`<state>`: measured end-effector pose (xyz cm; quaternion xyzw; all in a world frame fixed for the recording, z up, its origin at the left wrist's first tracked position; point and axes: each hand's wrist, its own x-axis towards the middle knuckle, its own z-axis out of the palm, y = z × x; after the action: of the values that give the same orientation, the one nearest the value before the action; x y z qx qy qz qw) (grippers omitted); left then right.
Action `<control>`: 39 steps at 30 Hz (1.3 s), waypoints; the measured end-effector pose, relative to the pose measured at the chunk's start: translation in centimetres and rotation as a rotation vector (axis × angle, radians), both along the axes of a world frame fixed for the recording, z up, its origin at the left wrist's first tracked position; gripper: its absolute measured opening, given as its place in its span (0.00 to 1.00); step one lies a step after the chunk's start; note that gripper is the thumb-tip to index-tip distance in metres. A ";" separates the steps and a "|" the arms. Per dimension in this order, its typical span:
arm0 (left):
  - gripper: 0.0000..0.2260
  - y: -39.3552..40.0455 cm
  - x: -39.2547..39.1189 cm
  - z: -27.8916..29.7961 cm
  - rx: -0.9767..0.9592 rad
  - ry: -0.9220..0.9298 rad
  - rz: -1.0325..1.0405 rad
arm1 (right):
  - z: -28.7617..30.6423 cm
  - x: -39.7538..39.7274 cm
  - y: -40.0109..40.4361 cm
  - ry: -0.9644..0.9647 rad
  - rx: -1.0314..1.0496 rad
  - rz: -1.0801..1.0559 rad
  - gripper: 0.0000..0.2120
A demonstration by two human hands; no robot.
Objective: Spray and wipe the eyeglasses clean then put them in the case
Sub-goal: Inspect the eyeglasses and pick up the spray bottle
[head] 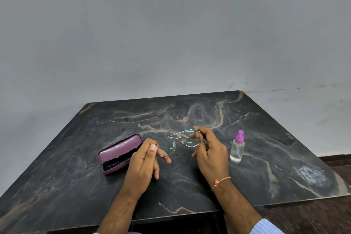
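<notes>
Thin metal-framed eyeglasses [177, 141] hang above the middle of the dark marble table [266, 138], held between both hands. My left hand [146, 159] pinches the rim of the left lens between thumb and fingers. My right hand [209, 150] pinches the outer edge of the right lens. A purple glasses case [117, 150] lies open to the left of my left hand, with a dark cloth inside it. A small clear spray bottle [237, 147] with a purple nozzle stands upright just right of my right hand.
The table's far edge meets a grey wall [171, 34]. Dark floor [338, 161] shows past the table's right edge. An orange thread band circles my right wrist.
</notes>
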<state>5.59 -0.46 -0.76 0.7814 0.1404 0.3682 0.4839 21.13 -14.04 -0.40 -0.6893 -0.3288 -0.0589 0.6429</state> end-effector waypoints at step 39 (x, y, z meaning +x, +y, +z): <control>0.15 0.6 0.6 0.0 0.004 -0.042 0.120 | 1.2 1.1 -8.4 0.474 0.297 0.296 0.26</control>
<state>6.16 0.12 -0.73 0.7647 0.1761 0.4130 0.4621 22.18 -22.44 0.84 -0.5272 -0.2545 0.1504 0.7967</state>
